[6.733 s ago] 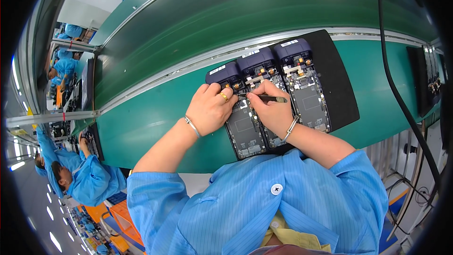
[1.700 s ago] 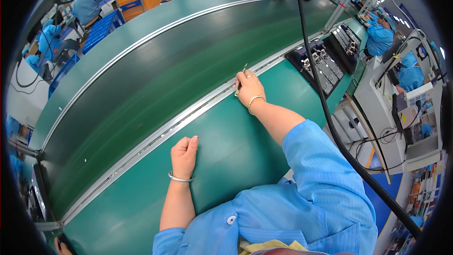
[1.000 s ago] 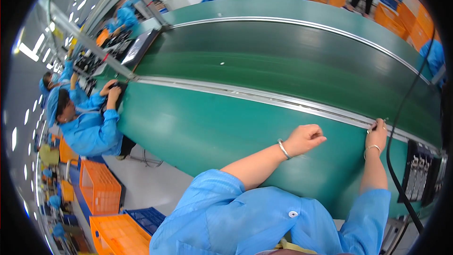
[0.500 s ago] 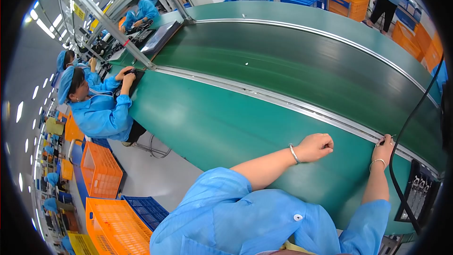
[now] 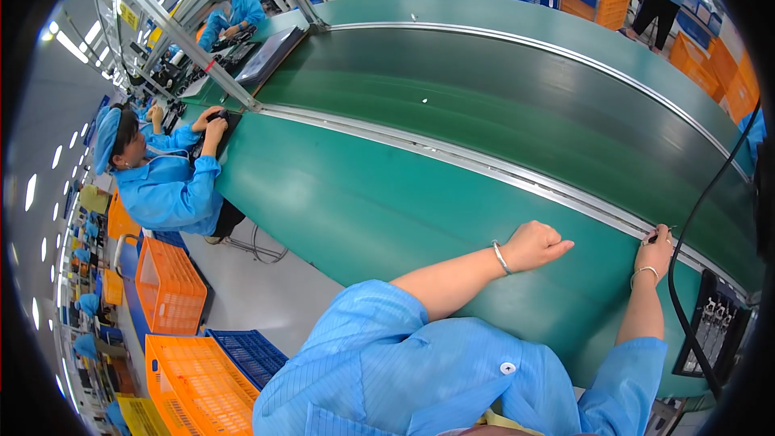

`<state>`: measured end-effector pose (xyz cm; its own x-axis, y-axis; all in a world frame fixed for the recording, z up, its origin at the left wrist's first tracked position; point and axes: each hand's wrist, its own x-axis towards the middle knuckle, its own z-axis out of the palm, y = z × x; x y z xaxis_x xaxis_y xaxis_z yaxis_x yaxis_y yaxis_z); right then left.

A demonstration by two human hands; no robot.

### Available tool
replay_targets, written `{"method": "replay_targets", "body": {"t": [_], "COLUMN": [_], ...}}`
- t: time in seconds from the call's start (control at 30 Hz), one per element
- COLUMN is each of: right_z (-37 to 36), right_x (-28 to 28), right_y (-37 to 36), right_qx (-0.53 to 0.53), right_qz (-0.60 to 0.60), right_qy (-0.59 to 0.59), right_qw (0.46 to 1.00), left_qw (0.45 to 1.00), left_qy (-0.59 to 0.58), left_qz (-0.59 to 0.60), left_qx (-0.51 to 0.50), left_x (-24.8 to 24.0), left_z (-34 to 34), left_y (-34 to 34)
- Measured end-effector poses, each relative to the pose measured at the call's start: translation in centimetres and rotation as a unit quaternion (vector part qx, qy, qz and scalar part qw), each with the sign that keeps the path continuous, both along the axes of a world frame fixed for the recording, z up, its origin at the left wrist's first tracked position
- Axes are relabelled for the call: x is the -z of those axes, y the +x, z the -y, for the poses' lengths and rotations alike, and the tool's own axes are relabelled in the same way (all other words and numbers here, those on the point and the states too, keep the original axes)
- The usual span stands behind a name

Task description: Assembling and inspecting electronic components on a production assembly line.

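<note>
A slim dark tool [image 5: 652, 239], mostly hidden, sits pinched in the closed fingers of the right hand [image 5: 655, 254], forearm reaching forward beside the silver metal rail [image 5: 517, 173], while the left hand [image 5: 534, 246], loosely fisted, thumb out rightward, contents hidden, is over the smooth green tabletop [image 5: 363, 202].

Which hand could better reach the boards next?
Probably the right hand: it's nearer the boards, though it holds a dark tool. The left hand, loosely curled, is farther off.
</note>
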<state>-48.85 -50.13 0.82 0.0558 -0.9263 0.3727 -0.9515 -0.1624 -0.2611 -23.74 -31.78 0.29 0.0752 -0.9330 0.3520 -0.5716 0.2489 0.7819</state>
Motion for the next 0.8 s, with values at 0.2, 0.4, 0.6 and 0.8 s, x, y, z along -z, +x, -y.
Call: {"method": "replay_targets", "body": {"t": [0.2,0.4,0.6,0.8], "right_z": [1.1,1.0,0.7,1.1], "right_x": [0.8,1.1,1.1,1.7], "right_y": [-0.9,-1.4,-0.6,-0.9], "right_qx": [0.012,0.014,-0.004,0.007], "right_qz": [0.019,0.026,0.071,0.063], "right_qy": [0.015,0.064,-0.008,-0.039], "right_qw": [1.0,0.997,0.997,0.997], "left_qw": [0.999,1.0,1.0,1.0], "left_qy": [0.036,-0.006,-0.013,-0.002], "left_qz": [-0.007,-0.017,-0.004,-0.009], "left_qx": [0.008,-0.002,-0.009,-0.011], "left_x": [-0.5,-0.1,0.3,0.3], "left_z": [-0.1,-0.2,0.2,0.3], "left_y": [-0.2,-0.4,-0.3,-0.4]}}
